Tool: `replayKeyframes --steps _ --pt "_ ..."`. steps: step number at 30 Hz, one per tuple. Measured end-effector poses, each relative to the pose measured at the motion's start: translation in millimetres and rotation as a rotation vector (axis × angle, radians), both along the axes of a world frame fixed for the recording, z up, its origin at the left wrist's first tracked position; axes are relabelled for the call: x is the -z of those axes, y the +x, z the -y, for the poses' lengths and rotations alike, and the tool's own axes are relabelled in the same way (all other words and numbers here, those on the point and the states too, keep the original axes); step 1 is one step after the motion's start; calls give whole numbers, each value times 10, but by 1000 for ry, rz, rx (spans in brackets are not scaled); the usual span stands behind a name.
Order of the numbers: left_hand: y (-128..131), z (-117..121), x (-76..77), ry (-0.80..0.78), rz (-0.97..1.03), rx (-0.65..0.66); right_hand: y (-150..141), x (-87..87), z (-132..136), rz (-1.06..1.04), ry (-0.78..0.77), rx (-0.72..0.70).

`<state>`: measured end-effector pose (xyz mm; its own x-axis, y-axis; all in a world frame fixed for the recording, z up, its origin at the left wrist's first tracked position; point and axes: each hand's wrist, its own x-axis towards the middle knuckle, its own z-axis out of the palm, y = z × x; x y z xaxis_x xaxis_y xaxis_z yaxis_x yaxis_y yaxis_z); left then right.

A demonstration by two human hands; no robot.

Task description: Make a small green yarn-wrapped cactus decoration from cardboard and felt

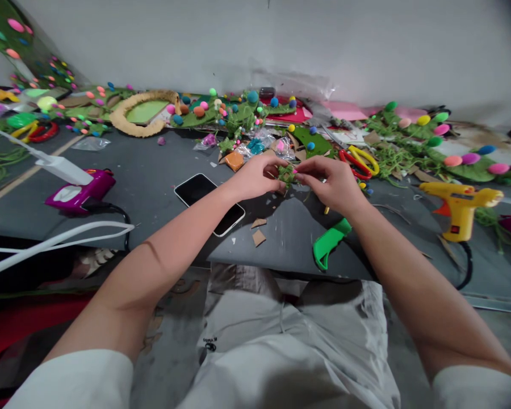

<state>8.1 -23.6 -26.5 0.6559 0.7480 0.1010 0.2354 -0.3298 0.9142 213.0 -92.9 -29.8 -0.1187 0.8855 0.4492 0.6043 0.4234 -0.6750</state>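
Note:
Between my two hands is a small bunch of green craft foliage (286, 174), held above the dark table. My left hand (262, 175) is closed around its left side, with thumb and fingers pinching it. From the other side, my right hand (329, 177) pinches a tiny bright pink piece (295, 171) against the foliage. Under my left forearm lies a smartphone (196, 188), partly covered. A green-handled tool (330, 245) rests on the table below my right hand. Scissors with red and yellow handles (361, 162) lie just beyond that hand.
A yellow hot glue gun (459, 205) stands at the right with a black cord. To the left are a purple device (82, 190) with a white plug and cables. A beige ring (138, 116) and pompom-covered greenery (234, 111) line the wall. Cardboard scraps (259, 237) lie near the front edge.

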Motion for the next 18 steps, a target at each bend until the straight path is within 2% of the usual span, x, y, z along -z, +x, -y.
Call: replayKeyframes --steps 8,18 --pt "3 -37 50 36 -6 10 -15 -5 2 101 97 -47" --pt "26 -24 58 -131 76 35 -55 -1 19 102 111 -36"
